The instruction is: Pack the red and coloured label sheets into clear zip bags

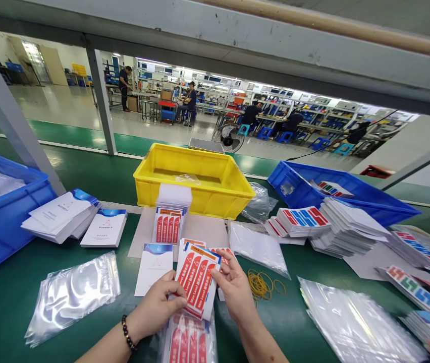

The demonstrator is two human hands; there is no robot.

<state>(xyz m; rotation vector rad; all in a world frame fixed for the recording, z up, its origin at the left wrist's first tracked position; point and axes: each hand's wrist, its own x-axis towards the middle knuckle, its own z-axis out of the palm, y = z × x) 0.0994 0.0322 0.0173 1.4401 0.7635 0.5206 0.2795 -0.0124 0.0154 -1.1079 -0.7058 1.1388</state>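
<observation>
Red-and-white label sheets (196, 280) sit mid-table, in both hands, top sheet face up. Left hand (159, 305) has them pinched at the lower left edge, right hand (233, 290) at the upper right, thumb on the face; each grip is closed on the stack. Opposite-edge hold probably keeps the layers square, with the print tilted towards the person. Directly below, a clear bag (190, 343) with matching red sheets showing through lies near the body. White-and-blue booklet (153, 269) sits just left of the held sheets, likely for short reach. Beyond it, bagged sets (167, 227) stand against the yellow bin (203, 196), presumably using its wall as a backstop. Rubber bands (262, 284) lie loose right of the right hand. Booklet piles (103, 229) and flat clear bags (73, 300) are on the left; red-and-blue sticker sheets (306, 219) are on the right by a blue bin (374, 209). Looks sorted by type for picking. Readable print: "Max Level" and "Min Level" on the red strips, Chinese characters after each. Booklet text too small to read; no brand I can make out. Green table (279, 317) under everything.
</observation>
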